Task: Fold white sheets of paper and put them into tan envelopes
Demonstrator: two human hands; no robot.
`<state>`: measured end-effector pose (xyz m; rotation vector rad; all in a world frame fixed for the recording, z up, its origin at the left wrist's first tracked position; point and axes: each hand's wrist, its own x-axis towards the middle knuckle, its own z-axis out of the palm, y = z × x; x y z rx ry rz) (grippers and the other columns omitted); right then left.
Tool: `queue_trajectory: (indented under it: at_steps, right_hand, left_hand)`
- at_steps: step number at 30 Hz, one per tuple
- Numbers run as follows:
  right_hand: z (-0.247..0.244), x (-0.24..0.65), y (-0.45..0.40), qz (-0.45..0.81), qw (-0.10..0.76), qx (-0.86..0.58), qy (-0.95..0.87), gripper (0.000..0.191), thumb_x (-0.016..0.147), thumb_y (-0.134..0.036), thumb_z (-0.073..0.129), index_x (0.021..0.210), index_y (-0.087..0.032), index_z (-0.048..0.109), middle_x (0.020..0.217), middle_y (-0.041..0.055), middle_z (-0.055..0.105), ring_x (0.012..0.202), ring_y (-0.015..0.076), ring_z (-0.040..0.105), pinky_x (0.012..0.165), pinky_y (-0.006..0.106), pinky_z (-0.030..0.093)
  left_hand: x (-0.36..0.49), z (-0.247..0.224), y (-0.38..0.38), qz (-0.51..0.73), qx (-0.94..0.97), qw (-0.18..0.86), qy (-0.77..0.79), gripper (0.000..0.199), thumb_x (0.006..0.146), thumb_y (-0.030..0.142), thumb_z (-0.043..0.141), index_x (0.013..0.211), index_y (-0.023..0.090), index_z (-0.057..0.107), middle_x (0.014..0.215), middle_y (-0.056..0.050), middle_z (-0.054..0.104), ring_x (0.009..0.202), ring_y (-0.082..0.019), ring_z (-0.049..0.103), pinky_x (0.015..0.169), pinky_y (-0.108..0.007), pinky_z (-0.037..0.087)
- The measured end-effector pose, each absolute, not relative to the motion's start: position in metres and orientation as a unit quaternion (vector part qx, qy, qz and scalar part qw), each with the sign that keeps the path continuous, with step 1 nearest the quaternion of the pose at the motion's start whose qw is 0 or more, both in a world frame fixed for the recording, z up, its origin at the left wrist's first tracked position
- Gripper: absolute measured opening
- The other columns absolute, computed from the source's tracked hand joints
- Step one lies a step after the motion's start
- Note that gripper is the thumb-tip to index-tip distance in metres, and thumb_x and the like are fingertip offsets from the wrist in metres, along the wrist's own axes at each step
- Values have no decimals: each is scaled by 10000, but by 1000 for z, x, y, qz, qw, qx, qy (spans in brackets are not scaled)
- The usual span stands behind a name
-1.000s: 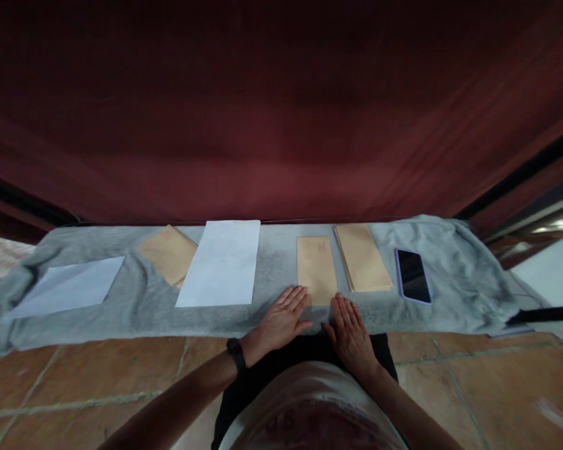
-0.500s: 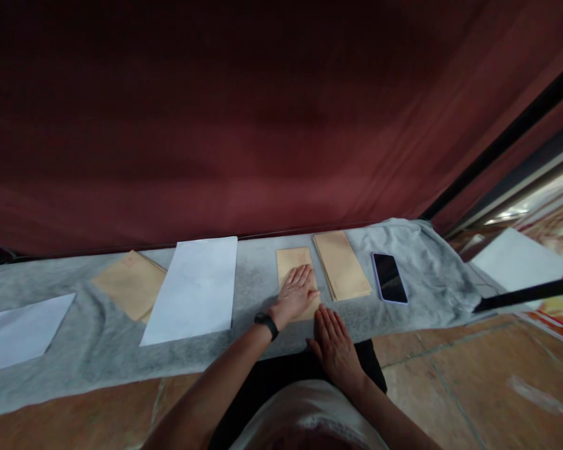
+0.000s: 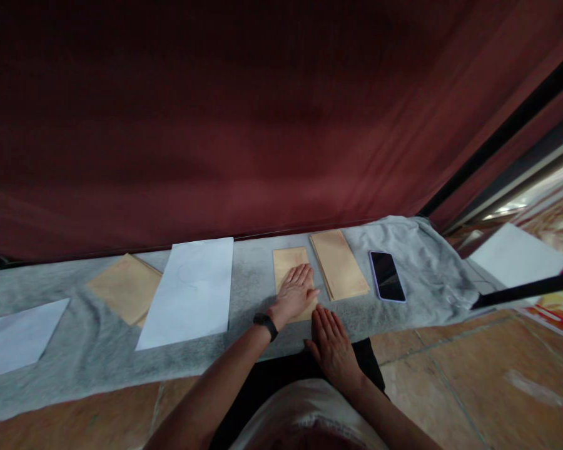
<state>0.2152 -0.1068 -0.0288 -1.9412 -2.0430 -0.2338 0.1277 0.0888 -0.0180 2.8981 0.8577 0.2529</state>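
My left hand (image 3: 294, 292) lies flat on a brown paper envelope (image 3: 284, 259), its fingers stretched out and covering the envelope's middle. A dark band (image 3: 266, 325) circles that wrist. Beside the envelope's lower right corner, my right hand (image 3: 332, 344) rests palm down with straight fingers at the edge of the cloth, holding nothing. A stack of brown envelopes (image 3: 340, 265) lies just to the right of the hands, and a phone (image 3: 387, 277) with a purple edge is farther right.
A grey cloth (image 3: 251, 281) covers the long low surface. White paper (image 3: 192, 294) lies left of the hands, partly over more brown envelopes (image 3: 124, 287); another white sheet (image 3: 19, 334) is at far left. A dark red drape (image 3: 263, 156) rises behind. A black bar (image 3: 525, 292) stands at right.
Both hands stay in nearly the same place on and beside the envelope. The whole view has shifted slightly, so the papers appear a little farther left.
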Motion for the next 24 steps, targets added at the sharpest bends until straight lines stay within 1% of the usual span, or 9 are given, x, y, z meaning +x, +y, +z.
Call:
queue_trajectory:
  at_steps: [5, 9, 14, 17, 21, 24]
  right_hand:
    - [-31, 216, -107, -85, 172, -675, -712, 663, 1034, -381, 466, 1577, -47, 282, 1565, 205, 439, 1469, 298, 394, 1211, 491, 346]
    - [-31, 216, -107, -87, 171, -673, -715, 657, 1036, -379, 465, 1573, -42, 288, 1557, 212, 448, 1462, 305, 404, 1206, 499, 353]
    - [-30, 215, -107, -95, 159, -675, -714, 612, 1034, -370, 479, 1528, -25, 369, 1542, 226, 463, 1459, 314, 408, 1200, 500, 362]
    - [-30, 215, -108, -97, 157, -673, -716, 583, 1041, -364, 462, 1518, -38, 387, 1557, 222, 443, 1464, 310, 401, 1199, 503, 362]
    - [-30, 216, -108, -98, 169, -668, -718, 598, 1048, -357, 446, 1554, -61, 329, 1573, 206, 427, 1477, 298, 382, 1205, 499, 353]
    - [-32, 218, -109, -88, 169, -666, -721, 624, 1050, -348, 439, 1583, -72, 269, 1590, 205, 400, 1487, 296, 364, 1206, 499, 348]
  left_hand:
    - [119, -15, 80, 94, 960, 52, 259, 617, 1035, 474, 373, 1534, 111, 388, 1612, -145, 385, 1518, -249, 307, 1259, -461, 210]
    - [111, -15, 70, 90, 963, 55, 246, 594, 1047, 460, 341, 1539, 129, 385, 1622, -122, 376, 1522, -239, 298, 1263, -457, 186]
    - [99, -15, 56, 77, 969, 57, 226, 574, 1070, 456, 282, 1553, 155, 361, 1640, -94, 350, 1533, -212, 265, 1272, -448, 146]
    - [90, -12, 46, 69, 975, 51, 204, 578, 1069, 488, 289, 1545, 173, 376, 1646, -89, 339, 1542, -226, 240, 1272, -460, 130]
    - [74, -3, 35, 63, 979, 49, 189, 644, 1037, 573, 351, 1554, 188, 365, 1648, -113, 327, 1547, -258, 224, 1267, -467, 127]
    - [58, 5, 28, 55, 982, 67, 169, 674, 1021, 612, 366, 1579, 238, 317, 1655, -90, 317, 1544, -242, 241, 1267, -448, 131]
